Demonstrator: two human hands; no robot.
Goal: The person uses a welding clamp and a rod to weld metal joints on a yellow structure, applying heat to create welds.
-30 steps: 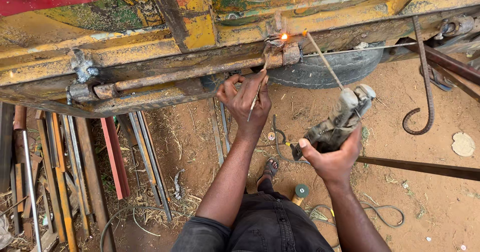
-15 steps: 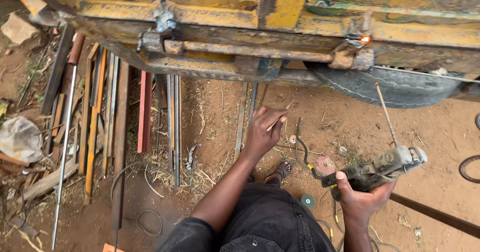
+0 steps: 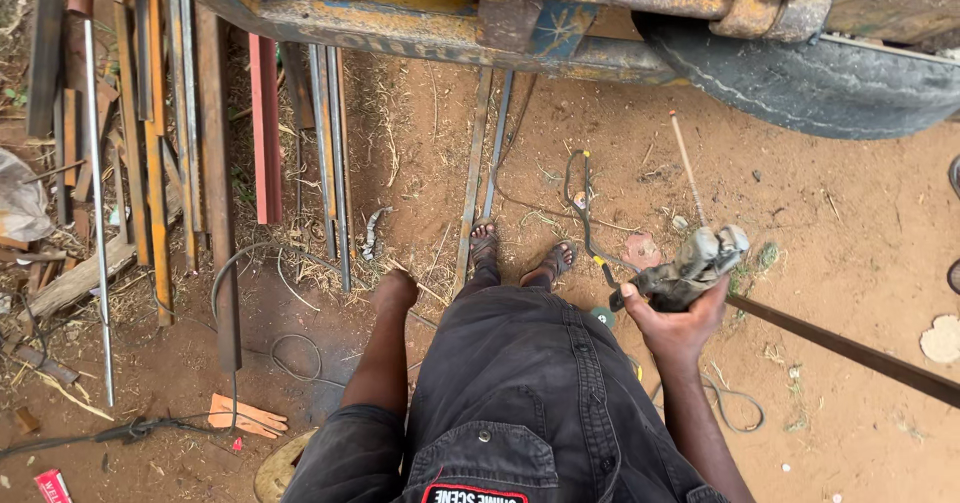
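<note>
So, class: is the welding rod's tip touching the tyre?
Apart. The head view shows the welding rod ending over bare dirt, with a clear strip of ground between its tip and the tyre; the right hand holds its holder.
</note>
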